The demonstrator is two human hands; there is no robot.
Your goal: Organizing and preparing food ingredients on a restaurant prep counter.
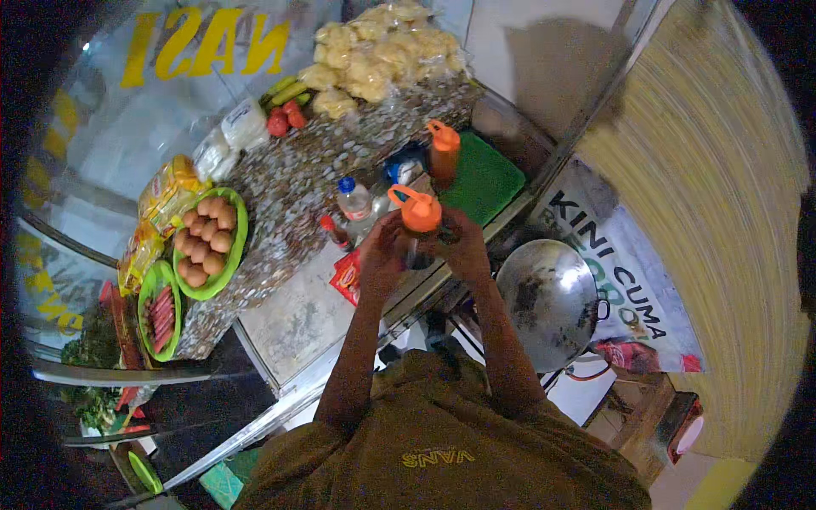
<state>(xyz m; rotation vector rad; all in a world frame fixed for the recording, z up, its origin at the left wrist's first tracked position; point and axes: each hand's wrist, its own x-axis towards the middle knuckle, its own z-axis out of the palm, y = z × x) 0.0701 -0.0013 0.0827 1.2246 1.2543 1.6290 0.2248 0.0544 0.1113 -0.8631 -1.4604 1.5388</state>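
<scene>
Both of my hands are around a plastic jar with an orange handled lid (pixel 421 213), just above the counter's front edge. My left hand (pixel 381 248) grips its left side. On the opposite side, my right hand (pixel 466 245) closes around it. The jar's lower part looks dark, and my fingers partly hide it. A second orange-lidded container (pixel 444 156) stands behind on a green cutting board (pixel 488 178). Left of the jar are a clear bottle with a blue cap (pixel 354 203), a small red-capped bottle (pixel 336 232) and a red sachet (pixel 346 278).
Across the pebble-patterned counter (pixel 287 185) lie a green basket of eggs (pixel 237 255), a green dish of sausages (pixel 167 347), tomatoes (pixel 278 122) and bagged yellowish crackers (pixel 376 54). To my right sits a metal wok (pixel 548 306), near a printed banner (pixel 615 223).
</scene>
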